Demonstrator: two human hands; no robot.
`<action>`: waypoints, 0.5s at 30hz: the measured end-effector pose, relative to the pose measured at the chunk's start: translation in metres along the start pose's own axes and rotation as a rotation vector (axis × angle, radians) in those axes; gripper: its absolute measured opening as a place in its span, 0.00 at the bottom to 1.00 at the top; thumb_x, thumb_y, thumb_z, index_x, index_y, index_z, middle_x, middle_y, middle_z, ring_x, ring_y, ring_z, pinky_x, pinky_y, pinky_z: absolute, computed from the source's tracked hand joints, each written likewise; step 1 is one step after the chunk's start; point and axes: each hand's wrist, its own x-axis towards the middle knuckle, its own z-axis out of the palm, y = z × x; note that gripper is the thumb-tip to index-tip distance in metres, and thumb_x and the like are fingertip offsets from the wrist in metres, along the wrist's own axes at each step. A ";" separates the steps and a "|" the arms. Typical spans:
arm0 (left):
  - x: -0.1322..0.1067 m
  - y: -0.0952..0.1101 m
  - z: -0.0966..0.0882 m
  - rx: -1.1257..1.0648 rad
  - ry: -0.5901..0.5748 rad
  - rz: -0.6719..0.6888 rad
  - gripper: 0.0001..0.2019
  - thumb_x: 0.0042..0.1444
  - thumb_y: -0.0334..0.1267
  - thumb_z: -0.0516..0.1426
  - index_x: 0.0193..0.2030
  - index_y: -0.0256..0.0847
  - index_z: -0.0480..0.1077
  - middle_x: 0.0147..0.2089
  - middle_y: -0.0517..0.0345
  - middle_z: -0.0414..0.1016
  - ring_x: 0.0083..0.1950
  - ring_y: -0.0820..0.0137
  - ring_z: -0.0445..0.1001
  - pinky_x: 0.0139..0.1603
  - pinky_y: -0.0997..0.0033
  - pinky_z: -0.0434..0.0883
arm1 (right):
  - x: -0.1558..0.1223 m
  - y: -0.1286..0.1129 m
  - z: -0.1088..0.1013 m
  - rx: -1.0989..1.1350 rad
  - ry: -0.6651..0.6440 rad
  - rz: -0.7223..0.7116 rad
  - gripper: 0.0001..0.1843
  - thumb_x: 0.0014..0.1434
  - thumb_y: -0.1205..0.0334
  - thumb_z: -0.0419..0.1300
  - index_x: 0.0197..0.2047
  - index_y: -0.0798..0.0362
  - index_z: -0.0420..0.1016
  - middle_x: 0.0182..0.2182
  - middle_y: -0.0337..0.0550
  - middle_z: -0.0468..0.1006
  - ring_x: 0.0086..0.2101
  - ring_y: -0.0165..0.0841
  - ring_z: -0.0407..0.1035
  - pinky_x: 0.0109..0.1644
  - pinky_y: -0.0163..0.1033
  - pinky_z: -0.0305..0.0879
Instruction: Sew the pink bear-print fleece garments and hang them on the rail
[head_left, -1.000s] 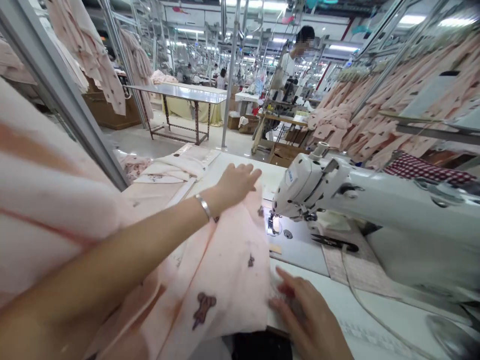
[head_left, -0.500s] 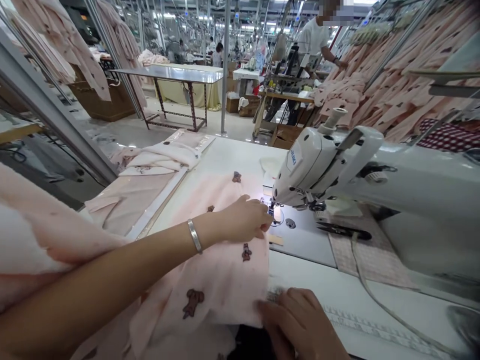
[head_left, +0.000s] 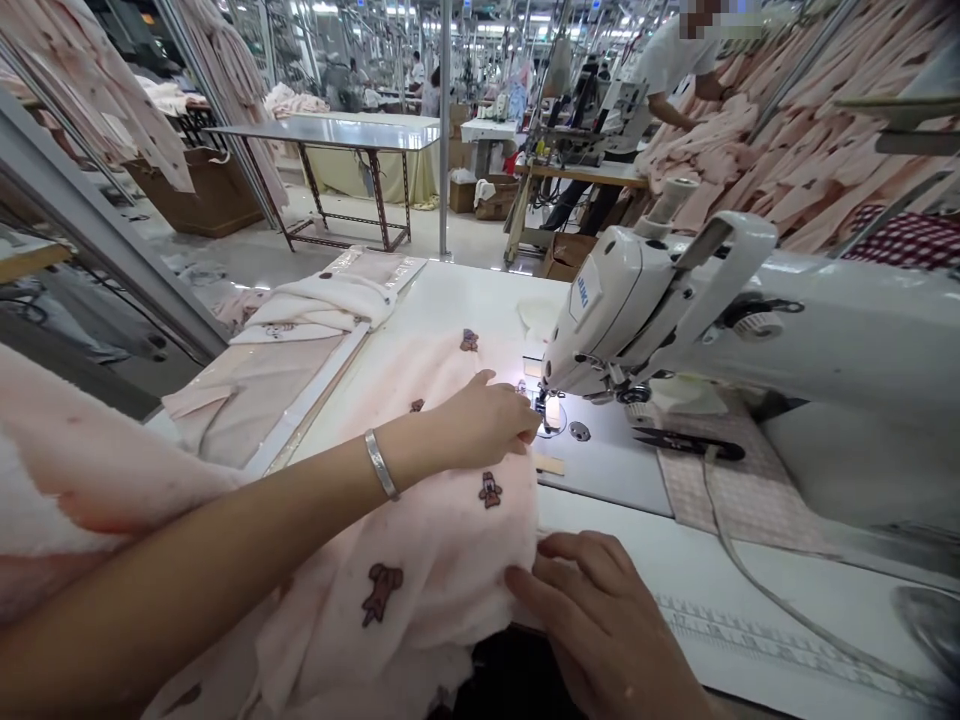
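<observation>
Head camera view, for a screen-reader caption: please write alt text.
A left hand and a right hand rest on pale pink animal-print fabric beside a white Juki sewing machine. Black thread snips lie nearby.

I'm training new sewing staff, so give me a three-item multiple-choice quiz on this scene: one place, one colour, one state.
1. Where is the left hand?
A) On the pink fabric by the sewing machine's needle
B) On the handwheel
C) Inside a cardboard box

2. What colour is the bangle?
A) Red
B) Silver
C) Black

3. How is the right hand?
A) Gripping snips
B) Clenched in the air
C) Open, fingers at the fabric's edge

1 A: it rests on the fabric.
2 B: the band shines silver.
3 C: it holds no tool.
</observation>
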 end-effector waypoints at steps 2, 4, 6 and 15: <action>0.002 -0.001 0.001 0.022 0.000 -0.007 0.04 0.56 0.32 0.57 0.31 0.40 0.69 0.34 0.60 0.72 0.41 0.66 0.67 0.56 0.54 0.54 | -0.001 0.003 0.004 -0.061 0.044 0.020 0.16 0.59 0.79 0.50 0.45 0.55 0.72 0.35 0.39 0.78 0.41 0.35 0.64 0.45 0.42 0.54; 0.005 0.001 0.002 0.073 0.027 -0.001 0.03 0.55 0.31 0.57 0.31 0.40 0.69 0.34 0.59 0.72 0.43 0.64 0.67 0.55 0.54 0.56 | -0.002 0.005 0.009 -0.097 0.057 0.053 0.15 0.61 0.77 0.50 0.42 0.53 0.73 0.35 0.39 0.78 0.41 0.35 0.63 0.46 0.43 0.54; 0.004 0.006 0.006 0.129 0.088 0.012 0.03 0.54 0.28 0.56 0.32 0.39 0.69 0.35 0.56 0.72 0.44 0.63 0.66 0.49 0.59 0.60 | -0.003 0.006 0.012 -0.146 0.056 0.095 0.13 0.62 0.74 0.50 0.41 0.53 0.74 0.39 0.42 0.77 0.43 0.37 0.63 0.45 0.44 0.54; -0.032 0.036 0.028 0.028 0.145 -0.050 0.06 0.60 0.35 0.53 0.41 0.35 0.68 0.45 0.50 0.69 0.47 0.62 0.67 0.48 0.62 0.67 | -0.007 0.025 0.005 -0.180 -0.022 0.123 0.12 0.63 0.71 0.49 0.39 0.51 0.73 0.36 0.41 0.77 0.39 0.36 0.63 0.44 0.45 0.53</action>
